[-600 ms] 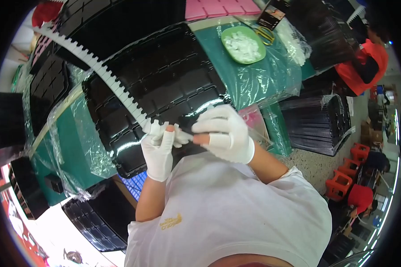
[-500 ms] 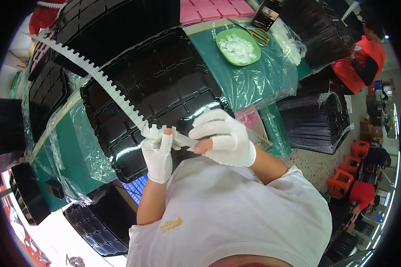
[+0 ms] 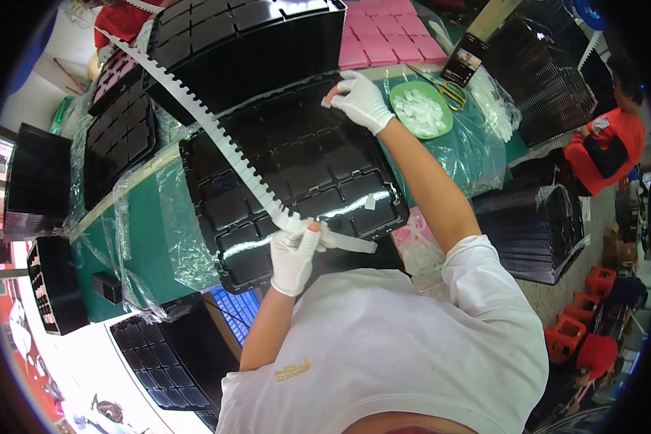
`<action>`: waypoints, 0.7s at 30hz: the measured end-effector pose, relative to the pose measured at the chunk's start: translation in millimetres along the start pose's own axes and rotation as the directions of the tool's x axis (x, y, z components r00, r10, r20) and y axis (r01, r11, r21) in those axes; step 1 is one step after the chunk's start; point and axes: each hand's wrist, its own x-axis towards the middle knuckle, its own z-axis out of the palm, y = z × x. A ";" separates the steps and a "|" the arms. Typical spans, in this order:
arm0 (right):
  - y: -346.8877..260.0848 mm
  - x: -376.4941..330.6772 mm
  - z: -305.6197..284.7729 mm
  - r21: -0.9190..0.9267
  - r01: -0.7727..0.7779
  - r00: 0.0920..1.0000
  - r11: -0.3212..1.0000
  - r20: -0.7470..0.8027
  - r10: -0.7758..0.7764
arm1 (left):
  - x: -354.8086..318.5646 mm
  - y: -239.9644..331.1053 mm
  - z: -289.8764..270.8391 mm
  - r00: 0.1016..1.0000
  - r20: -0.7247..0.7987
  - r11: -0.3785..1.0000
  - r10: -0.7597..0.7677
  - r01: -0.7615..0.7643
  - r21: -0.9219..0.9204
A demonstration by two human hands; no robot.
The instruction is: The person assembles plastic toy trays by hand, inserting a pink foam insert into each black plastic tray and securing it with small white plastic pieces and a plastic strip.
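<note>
My left hand [image 3: 292, 262], in a white glove with a bare thumb tip, pinches a long white strip [image 3: 228, 148] with toothed tabs along one edge. The strip curves up to the far left; its smooth tail [image 3: 353, 243] sticks out to the right of the hand. Under it lies a black compartmented plastic tray [image 3: 296, 155]. My right hand [image 3: 360, 103], gloved likewise, reaches over the tray's far right part, with a small white piece [image 3: 326, 101] pinched at the fingertips. Another small white piece [image 3: 369, 203] lies on the tray's near right part.
Right of the tray sit a green bowl [image 3: 447, 124] of white pieces, yellow-handled scissors [image 3: 453, 94] and a phone [image 3: 464, 59]. Black tray stacks [image 3: 246, 43] and pink trays [image 3: 390, 32] stand behind. Clear plastic film [image 3: 477, 163] covers parts of the green table. A person in red [image 3: 606, 148] is at right.
My right hand has left the strip beside my left hand and moved far out over the tray. The strip's tail now hangs free, and the white piece on the tray shows.
</note>
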 end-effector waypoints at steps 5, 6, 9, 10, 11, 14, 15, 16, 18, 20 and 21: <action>2.3 3.5 13.4 -0.149 -0.002 1.000 0.989 0.018 0.005 | -4.9 2.2 -0.7 0.999 0.005 0.999 -0.041 0.041 0.026; 4.1 3.7 12.0 -0.111 -0.063 0.998 0.992 -0.019 0.061 | -3.9 2.1 -0.7 0.999 0.007 0.999 -0.039 0.039 0.024; 9.8 -1.9 18.1 -0.128 -0.020 0.989 0.992 -0.149 0.001 | -1.3 1.6 -1.1 0.998 -0.004 0.998 -0.056 0.056 0.036; -7.3 -10.1 10.7 -0.333 0.079 0.962 0.939 -0.222 -0.160 | -1.6 2.0 -2.7 0.999 0.004 0.998 -0.049 0.049 0.036; -14.8 -12.4 6.3 -0.331 0.084 0.964 0.940 -0.213 -0.161 | -3.1 2.3 -4.2 0.999 0.013 0.998 -0.042 0.041 0.036; -24.4 -18.4 -1.2 -0.520 0.411 0.868 0.748 -0.028 -0.496 | -2.4 4.4 -1.3 0.999 0.000 0.998 -0.046 0.046 0.031; -23.4 -21.0 -0.2 -0.521 0.416 0.865 0.745 -0.025 -0.501 | -2.3 4.5 -0.4 0.999 -0.002 0.999 -0.043 0.043 0.028; -19.9 -24.1 -0.5 -0.527 0.416 0.868 0.741 -0.012 -0.497 | -2.1 4.4 0.2 0.999 0.007 0.999 -0.040 0.040 -0.007; -26.1 -31.1 -9.3 -0.496 0.466 0.852 0.733 0.028 -0.523 | -2.2 6.5 0.3 0.999 0.024 1.000 -0.025 0.025 -0.010; -38.2 -43.7 -19.4 -0.429 0.508 0.827 0.747 0.001 -0.562 | -1.6 6.6 0.0 1.000 0.015 1.000 -0.019 0.019 -0.022; -48.2 -52.9 -21.5 -0.359 0.544 0.804 0.758 -0.034 -0.593 | -2.5 6.1 -0.4 1.000 0.009 0.999 -0.015 0.015 -0.029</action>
